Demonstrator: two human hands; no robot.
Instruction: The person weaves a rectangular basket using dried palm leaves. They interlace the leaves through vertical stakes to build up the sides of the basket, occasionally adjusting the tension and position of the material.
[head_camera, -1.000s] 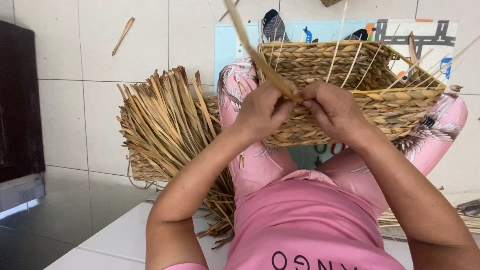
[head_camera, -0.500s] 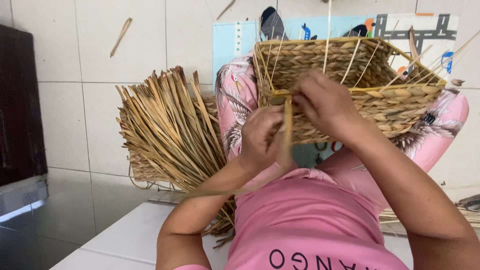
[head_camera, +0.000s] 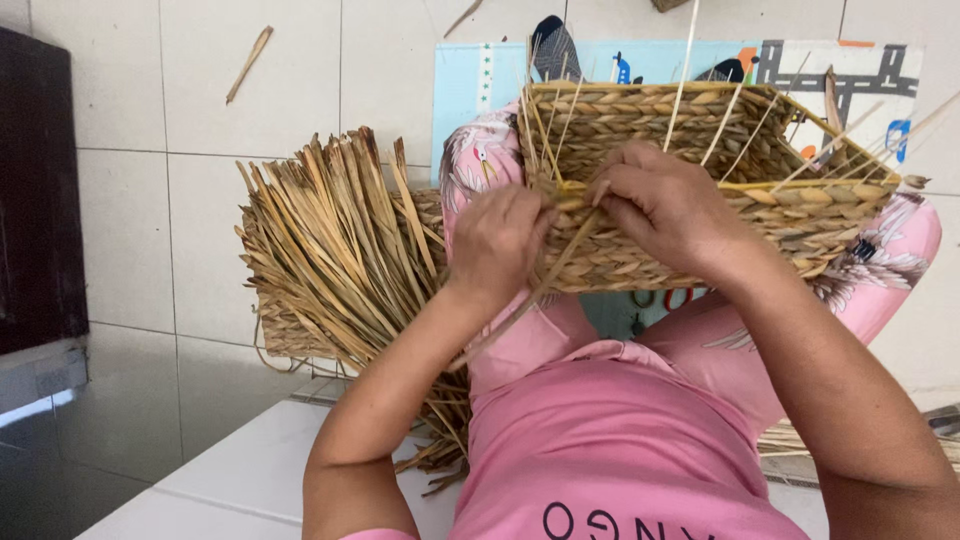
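A rectangular woven straw basket (head_camera: 800, 215) rests on my knees, with thin upright stakes sticking out of its rim. My left hand (head_camera: 500, 240) pinches a long flat straw strand (head_camera: 545, 285) at the basket's near left corner; the strand trails down towards my lap. My right hand (head_camera: 665, 205) presses on the near wall just below the rim, its fingers closed on the same strand where it enters the weave. Both hands almost touch each other.
A thick bundle of dried straw leaves (head_camera: 335, 250) lies to the left of my knee on the tiled floor (head_camera: 150, 200). A colourful play mat (head_camera: 640, 65) lies beyond the basket. A dark cabinet (head_camera: 40, 190) stands at the far left. A loose straw piece (head_camera: 248, 62) lies on the tiles.
The strand that pointed up past the rim has been folded down over the near wall. My left hand has dropped lower with it, and my right hand now presses at the rim.
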